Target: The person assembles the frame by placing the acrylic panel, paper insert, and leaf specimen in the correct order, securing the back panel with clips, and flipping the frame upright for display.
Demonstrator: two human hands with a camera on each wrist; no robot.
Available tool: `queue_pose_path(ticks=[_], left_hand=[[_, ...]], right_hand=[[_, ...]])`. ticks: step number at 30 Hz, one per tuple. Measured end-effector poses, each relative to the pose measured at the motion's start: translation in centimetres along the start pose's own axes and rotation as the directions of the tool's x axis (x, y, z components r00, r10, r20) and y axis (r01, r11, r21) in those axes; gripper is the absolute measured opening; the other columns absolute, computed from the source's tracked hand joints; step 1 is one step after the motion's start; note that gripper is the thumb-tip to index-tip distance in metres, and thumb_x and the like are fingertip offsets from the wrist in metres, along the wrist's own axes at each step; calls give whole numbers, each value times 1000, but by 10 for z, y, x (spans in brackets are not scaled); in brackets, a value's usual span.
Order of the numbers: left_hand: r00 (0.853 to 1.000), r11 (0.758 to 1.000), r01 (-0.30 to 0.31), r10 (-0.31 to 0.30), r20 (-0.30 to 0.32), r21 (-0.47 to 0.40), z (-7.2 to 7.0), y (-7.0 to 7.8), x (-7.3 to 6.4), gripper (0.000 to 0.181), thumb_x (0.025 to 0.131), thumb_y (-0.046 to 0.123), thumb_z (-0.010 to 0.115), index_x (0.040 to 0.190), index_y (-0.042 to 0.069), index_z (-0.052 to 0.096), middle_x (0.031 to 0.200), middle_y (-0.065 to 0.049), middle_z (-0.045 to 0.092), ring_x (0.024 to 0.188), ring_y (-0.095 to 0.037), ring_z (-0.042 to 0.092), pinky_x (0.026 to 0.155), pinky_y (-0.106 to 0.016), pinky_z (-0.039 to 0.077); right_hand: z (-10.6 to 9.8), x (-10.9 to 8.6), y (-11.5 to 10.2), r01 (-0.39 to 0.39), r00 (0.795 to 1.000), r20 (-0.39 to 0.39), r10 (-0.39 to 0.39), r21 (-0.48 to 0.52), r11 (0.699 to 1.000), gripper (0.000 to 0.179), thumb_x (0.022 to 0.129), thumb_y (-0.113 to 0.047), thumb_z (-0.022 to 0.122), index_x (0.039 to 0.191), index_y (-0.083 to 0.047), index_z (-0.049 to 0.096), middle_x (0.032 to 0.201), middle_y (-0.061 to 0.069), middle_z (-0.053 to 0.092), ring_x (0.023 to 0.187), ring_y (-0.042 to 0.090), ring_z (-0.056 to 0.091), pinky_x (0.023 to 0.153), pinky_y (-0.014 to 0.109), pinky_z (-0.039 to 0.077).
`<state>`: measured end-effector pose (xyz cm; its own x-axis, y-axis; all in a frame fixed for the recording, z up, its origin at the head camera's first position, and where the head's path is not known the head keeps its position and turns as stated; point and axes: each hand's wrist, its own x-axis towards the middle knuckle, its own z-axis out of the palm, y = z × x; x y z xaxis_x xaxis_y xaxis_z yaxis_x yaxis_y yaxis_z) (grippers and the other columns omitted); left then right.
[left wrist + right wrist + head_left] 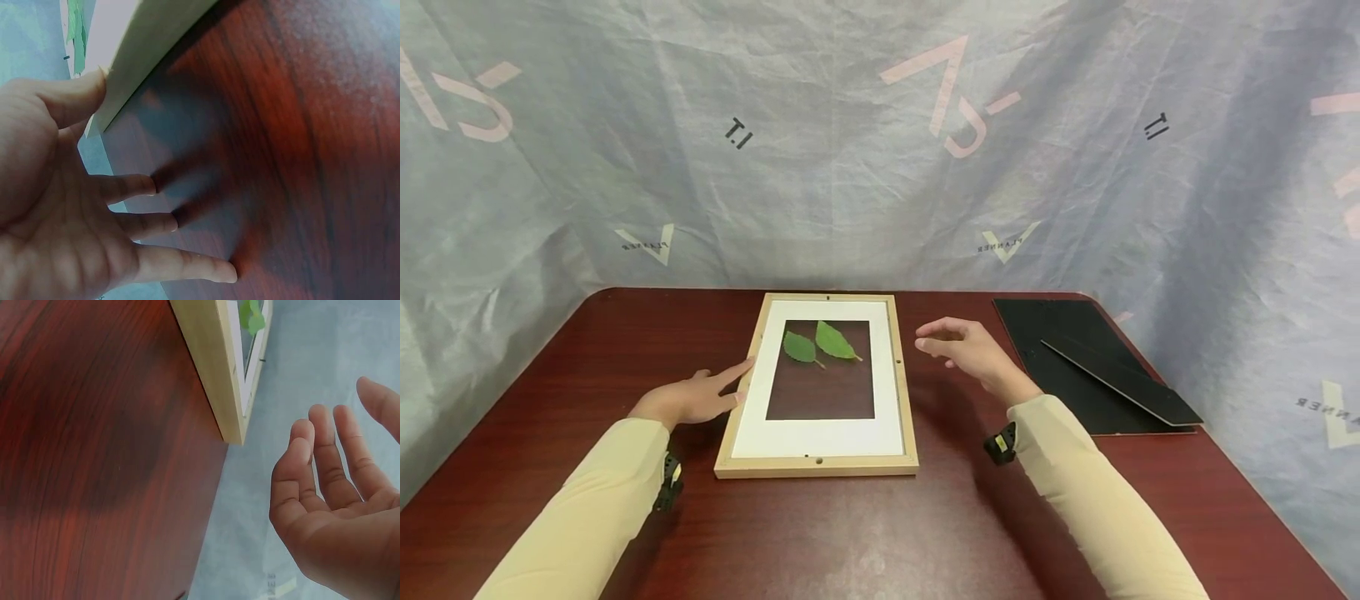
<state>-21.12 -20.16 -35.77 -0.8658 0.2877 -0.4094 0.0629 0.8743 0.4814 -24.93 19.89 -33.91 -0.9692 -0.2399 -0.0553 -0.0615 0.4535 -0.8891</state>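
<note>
Grey printed curtain (835, 167) hangs beyond the fingers, behind a dark red bench (865, 533). Between the two hands the wooden frame (907, 417) lies flat, touching the left fingers and just apart from the right ones. Inside it sits a white mat (816, 437); two leaves (833, 340) lie in the window, between both sets of fingers.

Mat and leaves look placed, I judge; covering the frame seems left, since the black board (1037, 321) lies right of the right fingers, a black flap (1135, 383) slanting on it. Whether they are joined I cannot tell.

Reaching forward, the left hand (700, 396) has its fingers spread, thumb against the frame's side, gripping nothing. Raised over the bench, the right hand (973, 354) angles inward, fingers loosely bent, thumb apart, holding nothing.
</note>
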Motion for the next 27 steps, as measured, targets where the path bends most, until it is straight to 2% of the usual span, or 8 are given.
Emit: queue_pose_path(ticks=[12, 17, 24, 27], left_hand=[[1000, 1000, -9, 9, -14, 18, -1, 2, -4, 69, 110, 34, 44, 163, 8, 8, 151, -52, 5, 141, -68, 9, 107, -76, 21], [1000, 1000, -9, 9, -16, 28, -1, 2, -4, 69, 110, 33, 45, 162, 7, 9, 151, -52, 6, 140, -69, 11, 107, -76, 22], [1000, 1000, 0, 0, -4, 5, -1, 3, -5, 69, 110, 34, 44, 163, 8, 7, 151, -52, 3, 141, -69, 8, 107, -77, 19], [1000, 1000, 4, -4, -8, 4, -1, 4, -5, 69, 110, 34, 44, 163, 8, 8, 152, -51, 3, 141, -68, 9, 108, -77, 20]], right_hand=[[-29, -26, 13, 9, 998, -58, -11, -28, 1000, 39, 98, -30, 70, 130, -8, 66, 126, 13, 65, 115, 31, 57, 88, 38, 48], [-39, -37, 16, 23, 998, -64, -26, -45, 999, 43, 98, -33, 70, 133, -8, 64, 129, 12, 64, 113, 30, 58, 87, 36, 49], [-52, -55, 26, 1, 998, -68, -6, -78, 997, 48, 98, -39, 69, 135, -10, 62, 139, 13, 59, 119, 29, 58, 89, 41, 50], [-57, -64, 31, 3, 997, -71, -8, -83, 997, 48, 99, -38, 69, 135, -9, 62, 138, 14, 59, 116, 27, 59, 88, 41, 51]])
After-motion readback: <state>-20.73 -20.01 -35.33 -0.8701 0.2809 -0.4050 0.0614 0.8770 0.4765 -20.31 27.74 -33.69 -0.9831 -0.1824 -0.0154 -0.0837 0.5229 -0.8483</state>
